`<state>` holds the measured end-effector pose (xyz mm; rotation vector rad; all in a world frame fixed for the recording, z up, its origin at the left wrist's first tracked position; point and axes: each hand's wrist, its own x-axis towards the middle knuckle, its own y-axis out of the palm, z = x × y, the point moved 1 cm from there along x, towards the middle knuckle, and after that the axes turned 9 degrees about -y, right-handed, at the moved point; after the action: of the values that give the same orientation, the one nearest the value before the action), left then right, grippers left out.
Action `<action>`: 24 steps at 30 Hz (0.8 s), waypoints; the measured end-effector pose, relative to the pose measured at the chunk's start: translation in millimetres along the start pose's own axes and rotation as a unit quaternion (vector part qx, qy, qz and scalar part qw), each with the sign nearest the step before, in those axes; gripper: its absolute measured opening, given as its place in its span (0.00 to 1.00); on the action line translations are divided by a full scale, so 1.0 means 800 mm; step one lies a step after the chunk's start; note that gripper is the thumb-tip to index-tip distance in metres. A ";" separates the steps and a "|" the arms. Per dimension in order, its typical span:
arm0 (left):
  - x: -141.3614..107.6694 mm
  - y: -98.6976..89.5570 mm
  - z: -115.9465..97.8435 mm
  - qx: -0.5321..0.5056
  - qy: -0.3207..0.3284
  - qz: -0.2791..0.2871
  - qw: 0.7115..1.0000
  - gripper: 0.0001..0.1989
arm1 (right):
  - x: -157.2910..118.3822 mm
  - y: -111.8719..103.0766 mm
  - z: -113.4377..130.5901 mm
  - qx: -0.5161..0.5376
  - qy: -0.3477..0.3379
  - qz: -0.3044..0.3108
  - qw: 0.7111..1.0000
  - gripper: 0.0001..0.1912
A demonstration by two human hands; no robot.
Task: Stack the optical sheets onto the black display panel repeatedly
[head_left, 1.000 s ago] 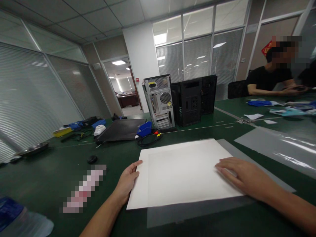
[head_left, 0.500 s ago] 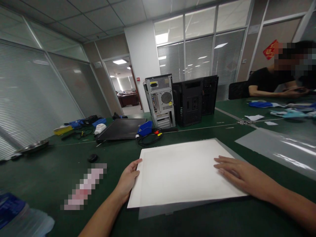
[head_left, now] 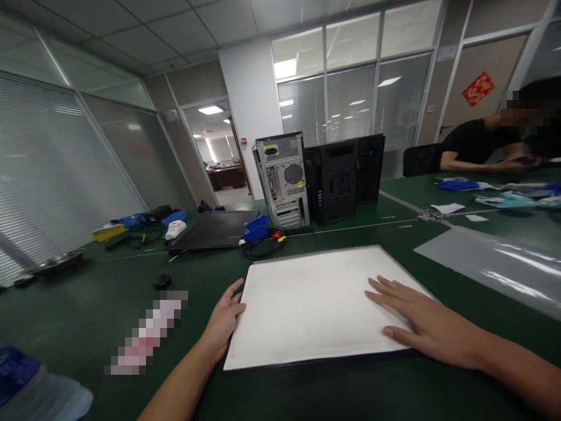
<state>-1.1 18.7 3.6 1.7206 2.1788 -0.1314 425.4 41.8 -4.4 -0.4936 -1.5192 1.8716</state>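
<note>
A large white sheet (head_left: 313,310) lies flat on the green table in front of me, with a thin dark edge along its near side. Beside its left edge is my left hand (head_left: 224,318), thumb touching the border and index finger stretched out away from it. My right hand (head_left: 414,313) rests on the right part of the sheet, palm down, its fingers spread. A narrow grey strip shows along the sheet's far and right sides. What lies underneath is hidden.
A clear plastic sheet (head_left: 495,269) lies at right. Behind stand a computer case (head_left: 287,181), black panels (head_left: 339,181) and a flat black screen (head_left: 214,230). A blue clamp-like tool (head_left: 255,229), black round object (head_left: 162,282) and plastic bottle (head_left: 39,380) are nearby. A person (head_left: 477,140) sits far right.
The translucent layer that stuck out below the white sheet's near edge no longer shows. My right hand has shifted left and spread, and my left index finger has come away from the edge.
</note>
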 end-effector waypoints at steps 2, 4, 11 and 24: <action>-0.002 0.002 -0.001 -0.010 -0.003 -0.003 1.000 0.42 | -0.001 -0.001 0.001 -0.001 -0.010 0.001 1.000 0.37; -0.002 0.004 -0.002 -0.018 -0.009 -0.008 1.000 0.41 | -0.001 -0.001 0.003 -0.003 -0.017 -0.002 1.000 0.37; 0.001 0.006 -0.003 -0.038 -0.018 -0.027 0.999 0.36 | -0.001 0.002 0.006 -0.005 -0.028 -0.016 0.999 0.34; 0.003 -0.001 -0.001 -0.040 -0.015 -0.014 0.999 0.41 | -0.091 -0.019 -0.238 -0.184 0.383 -0.133 0.895 0.47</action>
<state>-2.7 21.3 3.6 1.6355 2.1564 -0.0771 606.0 127.3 -46.1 -1.0007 -1.2842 0.9762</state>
